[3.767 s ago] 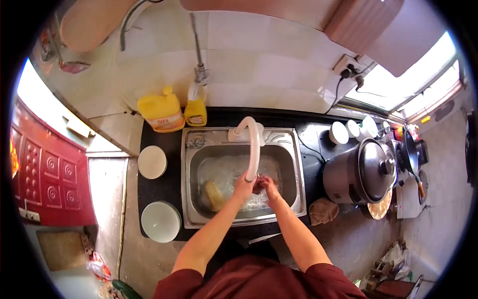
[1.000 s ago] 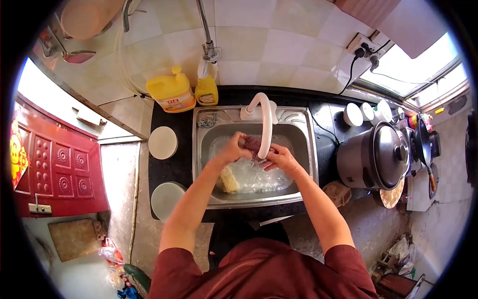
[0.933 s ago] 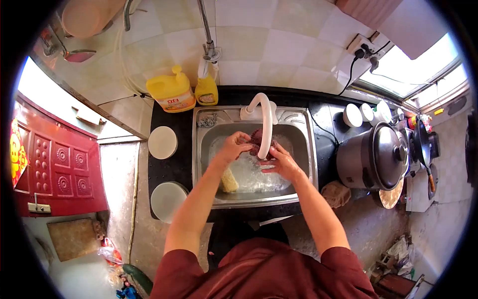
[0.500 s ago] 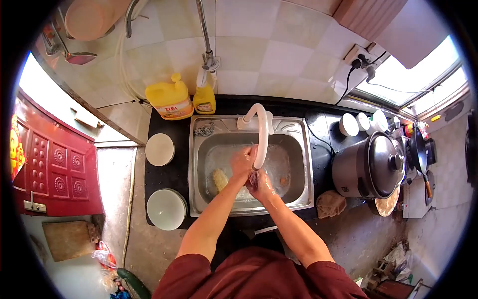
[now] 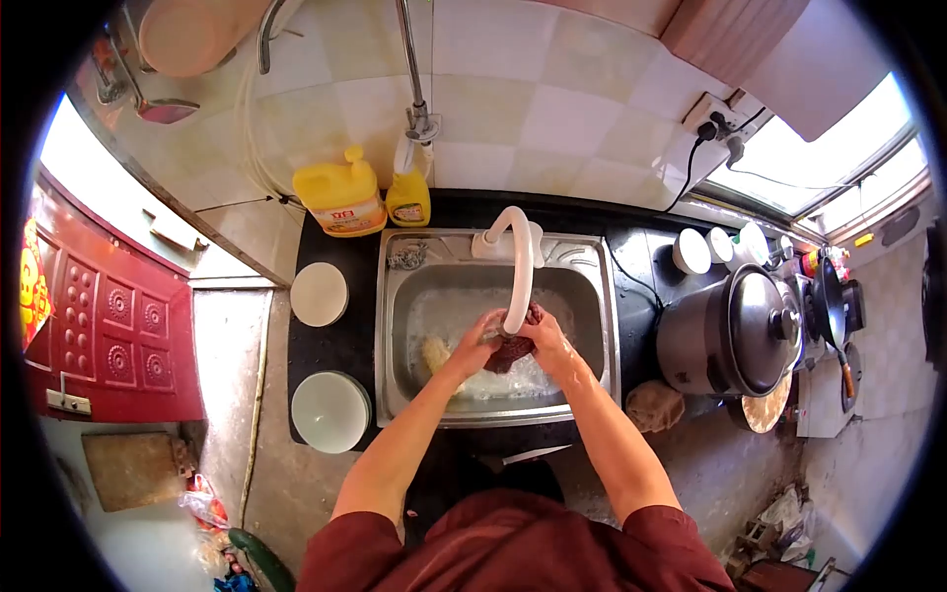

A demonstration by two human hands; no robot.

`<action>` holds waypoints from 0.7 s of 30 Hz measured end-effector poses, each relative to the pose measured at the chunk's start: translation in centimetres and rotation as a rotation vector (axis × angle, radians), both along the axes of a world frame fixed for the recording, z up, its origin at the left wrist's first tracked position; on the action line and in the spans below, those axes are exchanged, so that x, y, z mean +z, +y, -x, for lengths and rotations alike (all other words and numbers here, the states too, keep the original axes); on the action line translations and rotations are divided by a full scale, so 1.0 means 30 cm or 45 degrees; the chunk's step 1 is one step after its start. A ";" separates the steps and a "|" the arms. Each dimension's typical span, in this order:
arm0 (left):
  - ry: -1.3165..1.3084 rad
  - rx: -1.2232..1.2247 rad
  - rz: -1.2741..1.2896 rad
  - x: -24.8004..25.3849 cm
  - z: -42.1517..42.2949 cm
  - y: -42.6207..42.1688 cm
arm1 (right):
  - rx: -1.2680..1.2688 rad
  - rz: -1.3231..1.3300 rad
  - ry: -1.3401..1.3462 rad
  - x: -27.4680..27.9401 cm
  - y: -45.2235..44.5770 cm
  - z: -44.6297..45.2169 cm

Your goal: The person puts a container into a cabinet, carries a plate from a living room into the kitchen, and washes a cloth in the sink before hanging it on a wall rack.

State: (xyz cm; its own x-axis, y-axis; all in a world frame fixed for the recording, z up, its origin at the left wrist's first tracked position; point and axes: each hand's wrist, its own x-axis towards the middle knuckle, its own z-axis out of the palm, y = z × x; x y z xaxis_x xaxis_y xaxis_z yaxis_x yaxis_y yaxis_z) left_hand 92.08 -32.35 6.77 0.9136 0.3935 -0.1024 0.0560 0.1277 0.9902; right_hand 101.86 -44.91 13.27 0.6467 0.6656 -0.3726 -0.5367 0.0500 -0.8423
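Observation:
A dark red cloth (image 5: 510, 355) is stretched between my two hands under the white curved faucet (image 5: 523, 266). My left hand (image 5: 477, 343) grips its left side, and my right hand (image 5: 547, 335) grips the right side. Both hands are closed on it, above the metal sink (image 5: 395, 296). Sudsy water covers the bottom of the basin. A pale yellowish cloth or sponge-like thing (image 5: 434, 352) lies in the water at the left, partly hidden by my left forearm.
On the left counter stand stacked white plates (image 5: 319, 294) and bowls (image 5: 331, 412). Yellow detergent bottles (image 5: 340, 200) stand behind them. To the right are a large lidded pot (image 5: 705, 331), a brown cloth (image 5: 655, 406) and small white bowls (image 5: 692, 252). A steel scrubber (image 5: 406, 258) sits on the sink's rim.
My hands were bunched together around the dark red cloth; now they are apart and the cloth is spread between them under the faucet.

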 end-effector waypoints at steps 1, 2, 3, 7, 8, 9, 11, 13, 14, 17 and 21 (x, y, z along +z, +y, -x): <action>0.074 -0.108 0.258 0.042 0.000 0.003 | 0.010 0.009 0.061 0.002 -0.001 -0.012; 0.144 -0.215 0.515 0.063 -0.006 0.009 | -0.008 0.015 0.008 0.008 -0.005 -0.018; 0.258 -0.329 0.469 0.043 -0.010 0.031 | -0.026 0.022 -0.047 0.019 -0.010 -0.024; 0.085 -0.066 0.361 0.094 -0.035 0.073 | -0.249 0.161 -0.053 0.021 -0.104 -0.078; 0.058 -0.024 0.356 0.087 -0.046 0.058 | -0.337 0.181 -0.025 -0.026 -0.139 -0.096; 0.029 0.020 0.349 0.074 -0.058 0.045 | -0.404 0.297 -0.096 -0.116 -0.173 -0.098; 0.111 0.050 0.468 0.099 -0.073 -0.009 | -0.460 0.602 0.207 -0.147 -0.172 -0.053; 0.083 0.067 0.216 0.176 -0.050 -0.145 | -0.308 0.274 0.625 -0.219 -0.178 -0.002; -0.025 0.018 -0.026 0.158 -0.027 -0.212 | -0.159 -0.143 0.850 -0.346 -0.197 -0.006; -0.152 -0.026 -0.703 0.255 0.038 -0.320 | 0.021 -0.572 0.841 -0.301 -0.120 0.046; 0.305 0.398 -0.652 0.076 -0.081 -0.152 | -0.547 -0.087 0.446 -0.195 0.037 0.121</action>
State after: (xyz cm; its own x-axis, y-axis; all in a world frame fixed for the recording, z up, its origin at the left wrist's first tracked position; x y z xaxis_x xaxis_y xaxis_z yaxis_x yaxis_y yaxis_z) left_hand 94.52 -36.92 9.06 0.7230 0.6906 -0.0183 0.3200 -0.3113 0.8948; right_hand 98.24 -43.80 7.43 0.7106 0.3994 -0.5792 -0.7031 0.3742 -0.6047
